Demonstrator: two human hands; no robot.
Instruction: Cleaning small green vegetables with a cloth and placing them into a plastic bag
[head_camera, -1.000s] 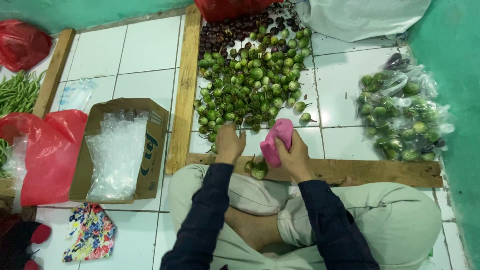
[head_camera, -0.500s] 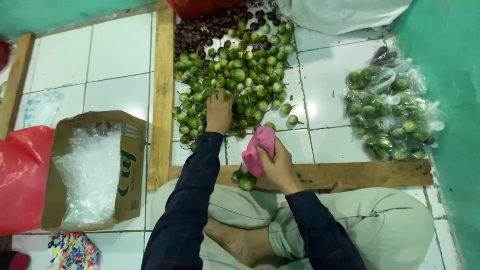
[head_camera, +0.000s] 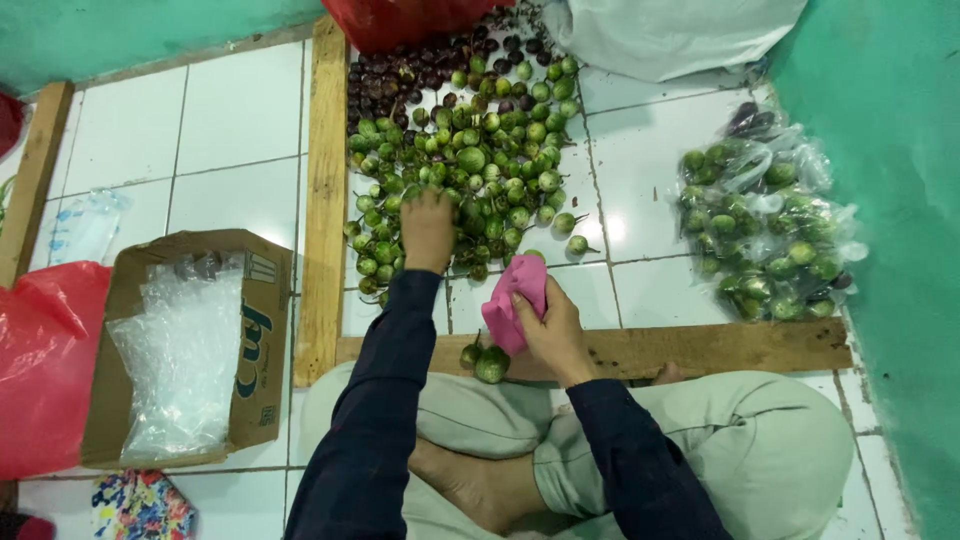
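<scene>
1. Your left hand (head_camera: 428, 228) is stretched forward onto the near edge of the pile of small green eggplants (head_camera: 470, 170), fingers curled down among them. I can't tell whether they've closed on one; the fingertips are hidden.
2. Your right hand (head_camera: 550, 325) stays close to your lap, clamped on a pink cloth (head_camera: 515, 300), just above the wooden plank (head_camera: 700, 345).
3. Key relation: the pile lies straight ahead of the left hand, touching it, and well forward of the right. The left hand is clearly nearer. The pile runs long away from you, green near, dark purple eggplants (head_camera: 420, 70) at the far end.
4. Two loose green eggplants (head_camera: 485, 362) sit on the plank just below the pink cloth, near the right hand.
5. Off to the right: clear bags of green eggplants (head_camera: 770, 230) on the tile. To the left: a cardboard box (head_camera: 255, 330) with clear plastic bags (head_camera: 180, 350) and a red plastic bag (head_camera: 40, 370).
6. Versus one second ago: the left hand has moved from near the plank out into the pile. The right hand and cloth have barely shifted. The view has panned right.
</scene>
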